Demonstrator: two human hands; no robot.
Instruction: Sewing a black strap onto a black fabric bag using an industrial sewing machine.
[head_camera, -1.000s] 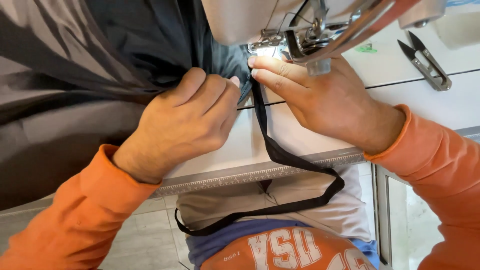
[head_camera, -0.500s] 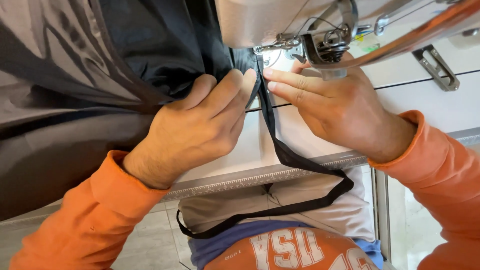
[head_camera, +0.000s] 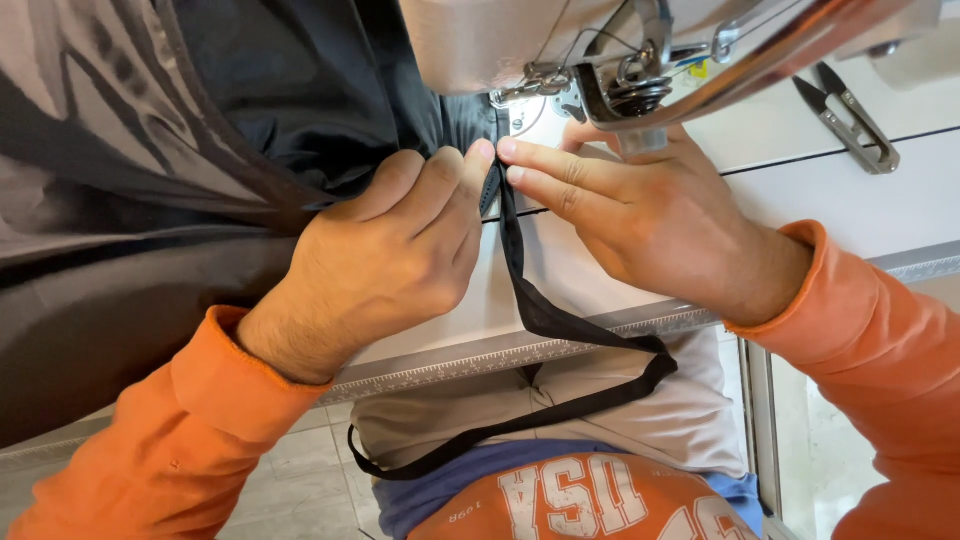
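A black strap (head_camera: 520, 290) is pinched between the two hands just in front of the sewing machine head (head_camera: 560, 50). The left hand (head_camera: 385, 265) is laid knuckles-up on the dark fabric (head_camera: 300, 100), its fingers (head_camera: 455, 175) drawn close together and pressed down on the fabric edge and the top of the strap. The right hand (head_camera: 650, 225) is set opposite, with two fingers (head_camera: 545, 165) stretched out flat and narrow, their tips touching the strap and nearly meeting the left fingertips. Nothing is gripped in a closed fist by either hand; the material is held down by flat pressure.

From the fingertips the strap is led down across the white bench (head_camera: 800, 200), over its ruled front edge (head_camera: 520, 352), and is hung in a long loop in front of the person's lap, where an orange garment with white lettering (head_camera: 590, 500) is seen. The grey and black fabric is heaped to the left and covers most of that side of the bench.

The needle area is largely hidden by the presser-foot assembly (head_camera: 625, 95) and by the right hand's own fingers, so the point of stitching cannot be made out. A pair of thread snips (head_camera: 850, 120) is left lying well apart at the upper right. Orange sleeves (head_camera: 170, 440) are worn on both arms. A tiled floor (head_camera: 290, 470) is seen beneath the bench edge.
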